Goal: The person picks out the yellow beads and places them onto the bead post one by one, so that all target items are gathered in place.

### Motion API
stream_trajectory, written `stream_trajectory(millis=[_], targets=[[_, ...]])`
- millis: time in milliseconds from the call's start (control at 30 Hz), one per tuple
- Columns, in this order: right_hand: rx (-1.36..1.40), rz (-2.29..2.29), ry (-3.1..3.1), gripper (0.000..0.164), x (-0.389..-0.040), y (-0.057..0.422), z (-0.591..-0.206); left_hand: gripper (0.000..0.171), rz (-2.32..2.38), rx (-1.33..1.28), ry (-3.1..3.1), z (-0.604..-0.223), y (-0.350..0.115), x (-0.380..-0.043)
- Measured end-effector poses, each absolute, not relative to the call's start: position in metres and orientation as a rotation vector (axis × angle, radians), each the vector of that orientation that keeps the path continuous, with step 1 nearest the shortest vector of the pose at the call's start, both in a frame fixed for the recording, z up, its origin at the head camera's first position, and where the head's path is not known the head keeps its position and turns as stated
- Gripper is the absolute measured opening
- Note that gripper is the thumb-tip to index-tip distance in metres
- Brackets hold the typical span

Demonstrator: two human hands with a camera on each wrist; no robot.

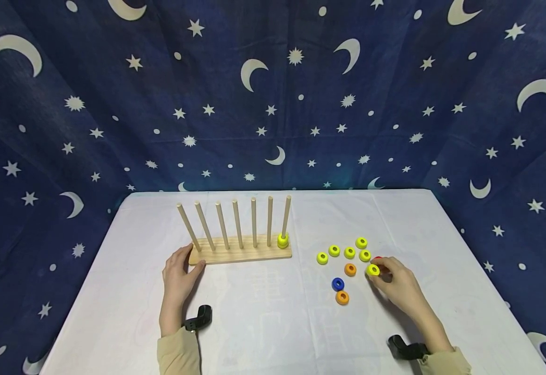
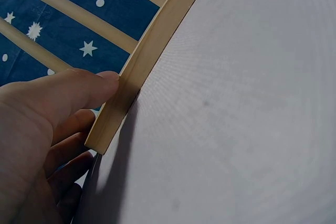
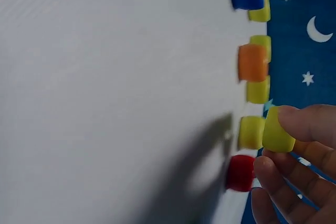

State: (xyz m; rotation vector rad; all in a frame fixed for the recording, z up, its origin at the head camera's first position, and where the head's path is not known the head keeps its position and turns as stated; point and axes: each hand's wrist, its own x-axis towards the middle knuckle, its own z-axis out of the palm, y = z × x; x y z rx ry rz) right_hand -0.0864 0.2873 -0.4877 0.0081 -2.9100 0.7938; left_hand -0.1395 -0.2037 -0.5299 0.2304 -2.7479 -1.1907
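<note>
My left hand [image 1: 178,273] grips the left end of a wooden peg rack [image 1: 242,255]. In the left wrist view, its thumb [image 2: 100,85] lies on the rack's front edge, with the other fingers behind the end. Several upright pegs rise from the base, and yellow [image 1: 283,241] shows at the foot of the rightmost one. Over the right of the table, my right hand [image 1: 401,287] pinches a yellow bead [image 3: 277,134] between thumb and fingers. A red bead [image 3: 240,173] lies on the table beside those fingers, mostly hidden by the hand in the head view.
Several yellow beads [image 1: 322,262] lie right of the rack. Nearer the front are two orange beads [image 1: 342,302] and a blue bead [image 1: 333,285], which is close to the front orange one. A white cloth covers the table [image 1: 263,323]; a dark starry curtain [image 1: 235,156] hangs behind.
</note>
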Motion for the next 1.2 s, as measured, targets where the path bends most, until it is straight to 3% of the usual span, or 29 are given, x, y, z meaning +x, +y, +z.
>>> stream_trajectory(millis=[1200], targets=[[0.368,0.949,-2.697,0.035,-0.145,0.197,-0.395,0.062,-1.195,0.260,-2.754,-0.531,-0.202,-0.140]])
